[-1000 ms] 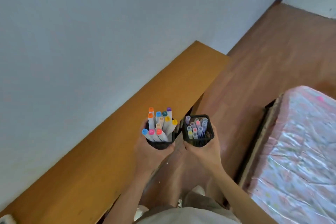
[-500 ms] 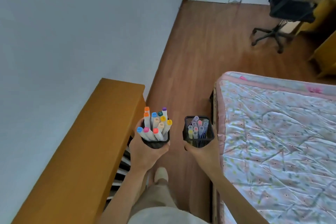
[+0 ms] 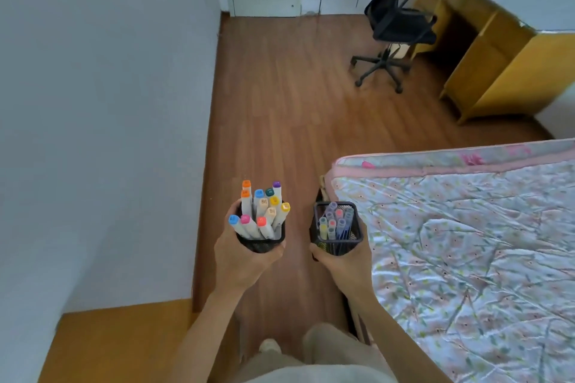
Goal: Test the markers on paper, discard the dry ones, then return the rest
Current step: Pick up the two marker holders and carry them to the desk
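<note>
While walking between wall and bed [image 3: 466,242], seen from the head view: two mesh holders carried upright at chest height, presumably so nothing spills in transit.

Left hand [image 3: 245,261] at 7 o'clock of frame centre, fingers curled round the round black cup [image 3: 261,242] from below and behind. Fat markers [image 3: 264,211] fanned out of its rim, coloured caps up, well above the fingers.

Right hand [image 3: 345,261] at 5 o'clock, fingers wrapped round the square mesh holder [image 3: 337,236]; thumb along the near left corner. Slim pens [image 3: 334,221] sunk mostly below the rim, so enclosed by the grip.

Holders side by side, near but apart.

No paper in sight; testing judged not yet begun. Likely heading for a work surface: yellow counter [image 3: 497,65] at 2 o'clock, black swivel chair [image 3: 395,25] in front of it. Orange wooden furniture [image 3: 118,342] at 8 o'clock, low left. Wood floor [image 3: 280,102] ahead.

Risk: tall markers tipping out if the round cup tilts.
</note>
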